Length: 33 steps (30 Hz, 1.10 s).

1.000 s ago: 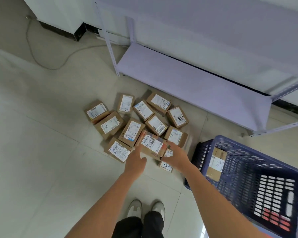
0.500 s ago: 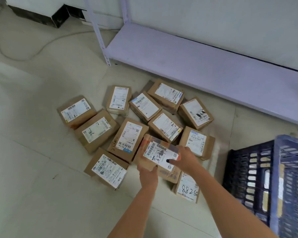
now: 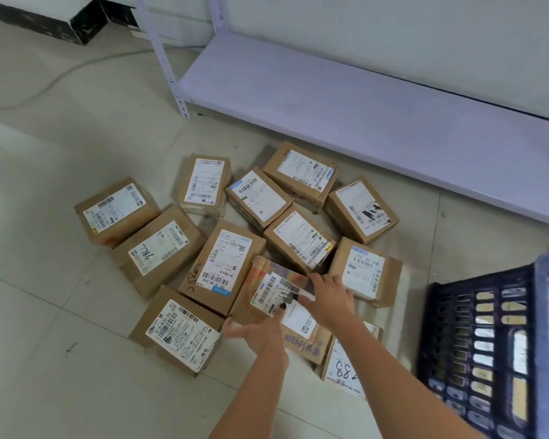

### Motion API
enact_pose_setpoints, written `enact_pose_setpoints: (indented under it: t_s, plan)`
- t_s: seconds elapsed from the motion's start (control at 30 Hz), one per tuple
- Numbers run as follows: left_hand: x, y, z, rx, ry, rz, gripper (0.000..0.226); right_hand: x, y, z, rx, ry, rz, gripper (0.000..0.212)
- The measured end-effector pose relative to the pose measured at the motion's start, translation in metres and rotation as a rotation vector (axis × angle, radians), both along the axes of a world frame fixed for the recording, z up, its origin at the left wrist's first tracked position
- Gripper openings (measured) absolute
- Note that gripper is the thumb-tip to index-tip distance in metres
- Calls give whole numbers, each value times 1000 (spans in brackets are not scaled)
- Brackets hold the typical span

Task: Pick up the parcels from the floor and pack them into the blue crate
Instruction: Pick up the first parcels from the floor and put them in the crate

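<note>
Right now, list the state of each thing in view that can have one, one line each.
Left hand: at the near edge of the lifted parcel, fingers blurred.
Right hand: gripping the lifted parcel's far side.
Lifted parcel: tilted, held over the pile.
Other parcels: lying on the floor, labels up.
Blue crate: on the floor at right, parcels showing through its slots.
Shelf: bottom board bare.

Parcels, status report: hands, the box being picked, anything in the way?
Both hands on one parcel: left hand at its near edge, right hand at its far side. Blue crate to the right. Other parcels crowd all around it.
</note>
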<state>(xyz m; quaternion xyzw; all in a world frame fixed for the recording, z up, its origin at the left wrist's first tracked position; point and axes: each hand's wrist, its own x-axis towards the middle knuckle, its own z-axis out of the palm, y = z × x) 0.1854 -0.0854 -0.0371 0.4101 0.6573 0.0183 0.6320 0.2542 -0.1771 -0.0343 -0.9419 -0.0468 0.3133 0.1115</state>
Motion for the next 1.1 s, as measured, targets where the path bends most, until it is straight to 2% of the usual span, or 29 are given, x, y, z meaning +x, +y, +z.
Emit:
enact_pose_setpoints:
  t_s: [0.17, 0.27, 0.37, 0.43, 0.53, 0.6, 0.7, 0.77, 0.93, 1.1]
  plan:
    - [-5, 5, 40, -33, -39, -65, 109, -16, 1, 46, 90, 33, -155, 49]
    - [-10, 11, 90, 65, -82, -290, 112, -36, -5, 95, 204, 123, -329, 42]
    - [-14, 19, 156, 206, -163, -512, 115, -64, -3, 157, 356, 193, -475, 49]
    - [-15, 29, 202, 220, -233, -630, 116, -79, 1, 199, 430, 192, -545, 53]
    - [-18, 40, 268, 295, -187, -890, 105, -87, 3, 262, 472, 171, -642, 62]
    - [-21, 45, 310, 354, -162, -987, 98, -91, 5, 304, 488, 170, -672, 64]
    - [-25, 50, 370, 377, -234, -1066, 96, -97, 4, 367, 512, 152, -731, 46]
    - [-28, 51, 405, 359, -280, -1097, 96, -104, -2, 405, 531, 125, -750, 44]
    - [-42, 44, 472, 208, -360, -1089, 90, -130, -15, 478, 603, 98, -803, 62]
    - [-49, 24, 501, 93, -397, -1107, 82, -151, -37, 513, 720, 33, -943, 74]
